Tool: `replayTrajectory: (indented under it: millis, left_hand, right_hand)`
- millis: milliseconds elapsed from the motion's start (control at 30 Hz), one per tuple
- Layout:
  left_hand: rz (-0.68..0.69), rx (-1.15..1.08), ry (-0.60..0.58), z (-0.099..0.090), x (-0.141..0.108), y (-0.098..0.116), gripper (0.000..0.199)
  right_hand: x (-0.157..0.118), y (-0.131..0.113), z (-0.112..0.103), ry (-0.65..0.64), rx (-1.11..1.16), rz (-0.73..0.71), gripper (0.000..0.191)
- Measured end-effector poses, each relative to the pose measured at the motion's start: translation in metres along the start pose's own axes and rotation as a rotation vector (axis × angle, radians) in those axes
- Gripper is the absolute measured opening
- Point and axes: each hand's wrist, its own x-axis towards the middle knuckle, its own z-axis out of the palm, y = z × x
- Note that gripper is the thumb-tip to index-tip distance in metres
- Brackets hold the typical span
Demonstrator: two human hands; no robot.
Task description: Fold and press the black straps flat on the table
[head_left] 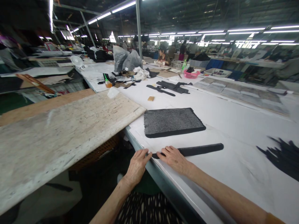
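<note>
A long black fabric strip [202, 150] with a rounded far end lies on the white table near its edge. My right hand [174, 159] is closed on the strip's near part, fingers bent and pressed to the tabletop. At the strip's near tip, my left hand [139, 163] has thumb and fingers pinched together on it; that tip is mostly hidden by the fingers. Just beyond both hands rests a neat stack of dark grey, rough-faced fabric pieces [174, 121] with black edges.
A stained pale board [70, 127] juts in from the left against the table edge. Black strips [283, 155] are heaped at the right. Farther back are a tan block [151, 98], dark fabric pieces [174, 87], an orange glue bottle [108, 83] and a pink basket [191, 74].
</note>
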Motion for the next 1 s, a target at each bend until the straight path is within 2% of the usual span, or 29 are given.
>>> replayTrajectory:
  millis: [100, 233, 300, 367, 433, 633, 833, 1000]
  left_hand:
    - [-0.146, -0.118, 0.078, 0.002, -0.007, -0.003, 0.045]
    - [-0.545, -0.488, 0.156, -0.001, -0.014, -0.002, 0.031]
    - [-0.710, -0.703, 0.079, -0.004, -0.011, 0.003, 0.027]
    - [-0.813, -0.852, -0.027, -0.005, -0.005, 0.008, 0.033]
    - [-0.877, -0.936, -0.087, -0.004, 0.002, 0.013, 0.037]
    - [-1.047, -1.173, -0.013, 0.005, 0.010, 0.014, 0.032]
    - [-1.078, -1.238, -0.010, 0.006, 0.004, 0.010, 0.033]
    - [-1.133, -1.215, -0.014, 0.012, -0.011, -0.002, 0.032]
  right_hand:
    - [-0.004, 0.002, -0.002, -0.021, 0.002, 0.007, 0.023]
    - [-0.008, 0.001, -0.007, -0.048, -0.002, 0.007, 0.026]
    - [-0.005, -0.002, -0.008, -0.047, -0.001, -0.006, 0.025]
    - [0.001, -0.007, -0.007, -0.045, 0.003, -0.024, 0.020]
    - [0.009, -0.011, -0.006, -0.043, -0.001, -0.047, 0.016]
    - [0.021, -0.014, -0.001, -0.022, -0.007, -0.089, 0.013]
    - [0.011, -0.002, 0.006, 0.024, 0.020, -0.171, 0.011]
    - [-0.005, 0.011, 0.009, 0.104, 0.038, -0.123, 0.014]
